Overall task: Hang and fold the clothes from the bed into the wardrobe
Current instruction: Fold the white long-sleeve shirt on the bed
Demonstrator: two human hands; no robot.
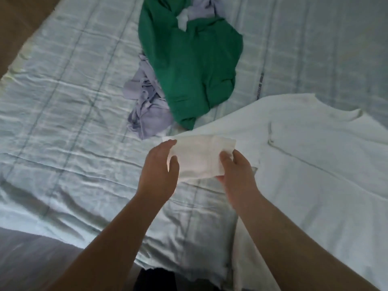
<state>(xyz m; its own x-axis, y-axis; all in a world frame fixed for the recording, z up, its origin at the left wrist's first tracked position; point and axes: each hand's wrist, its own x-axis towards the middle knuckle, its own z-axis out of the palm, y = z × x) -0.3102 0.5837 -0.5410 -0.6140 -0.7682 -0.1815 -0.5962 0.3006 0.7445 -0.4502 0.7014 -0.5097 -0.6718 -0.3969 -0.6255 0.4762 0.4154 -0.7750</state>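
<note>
A shirt (315,164) is being borne flat on the right part of the bed (63,101), its sleeve (199,156) being pinched at the near centre by the left hand (157,173) and the right hand (237,171). Behind the sleeve, a crumpled garment (147,110) is being partly overlain by a bulky garment (189,70) to its right.

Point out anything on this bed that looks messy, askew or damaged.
The green garment lies crumpled in a heap on the bed, tangled with a bunched lavender garment that sticks out beneath it. The white shirt lies spread flat, its sleeve held by the left hand and right hand. Nothing looks damaged.
</note>
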